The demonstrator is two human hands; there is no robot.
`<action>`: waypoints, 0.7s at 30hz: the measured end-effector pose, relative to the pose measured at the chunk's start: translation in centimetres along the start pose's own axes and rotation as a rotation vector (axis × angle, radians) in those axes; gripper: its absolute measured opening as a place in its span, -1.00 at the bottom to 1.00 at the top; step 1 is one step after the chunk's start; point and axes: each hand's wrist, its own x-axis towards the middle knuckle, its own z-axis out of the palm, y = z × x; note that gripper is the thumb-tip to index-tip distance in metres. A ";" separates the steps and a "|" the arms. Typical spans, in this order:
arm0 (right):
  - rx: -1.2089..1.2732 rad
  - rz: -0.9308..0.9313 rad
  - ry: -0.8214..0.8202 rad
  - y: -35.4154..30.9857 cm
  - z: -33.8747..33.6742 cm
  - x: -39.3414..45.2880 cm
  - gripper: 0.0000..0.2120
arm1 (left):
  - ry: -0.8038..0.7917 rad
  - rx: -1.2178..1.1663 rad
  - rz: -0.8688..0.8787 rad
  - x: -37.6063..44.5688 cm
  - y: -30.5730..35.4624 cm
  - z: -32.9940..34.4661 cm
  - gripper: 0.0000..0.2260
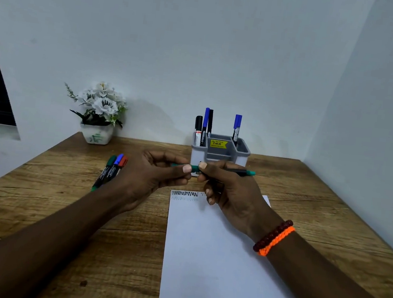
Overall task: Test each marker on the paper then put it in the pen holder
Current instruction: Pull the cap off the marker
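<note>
Gripping green marker (237, 171): right hand (230, 189) grasps barrel, left hand (155, 176) pinches cap. Judged light, rigid, smooth; hold mid-barrel.

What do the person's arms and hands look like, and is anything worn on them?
Both forearms are bare, with no sleeves in view. The left hand wears nothing, and no ring shows on it. The right hand is also without rings, but its wrist carries two bands side by side: a dark red beaded bracelet and a bright orange braided band.
</note>
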 end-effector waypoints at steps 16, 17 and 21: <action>-0.038 0.016 -0.060 0.0 -0.5 0.4 -0.93 | -0.005 0.031 -0.016 0.0 0.0 -0.1 -0.77; -0.059 0.012 -0.053 -0.2 -0.7 0.6 -0.93 | -0.008 0.034 -0.023 0.1 0.2 -0.2 -0.78; -0.097 -0.014 -0.015 -1.2 -1.9 1.1 -0.85 | 0.012 0.025 -0.040 0.4 0.3 -0.7 -0.84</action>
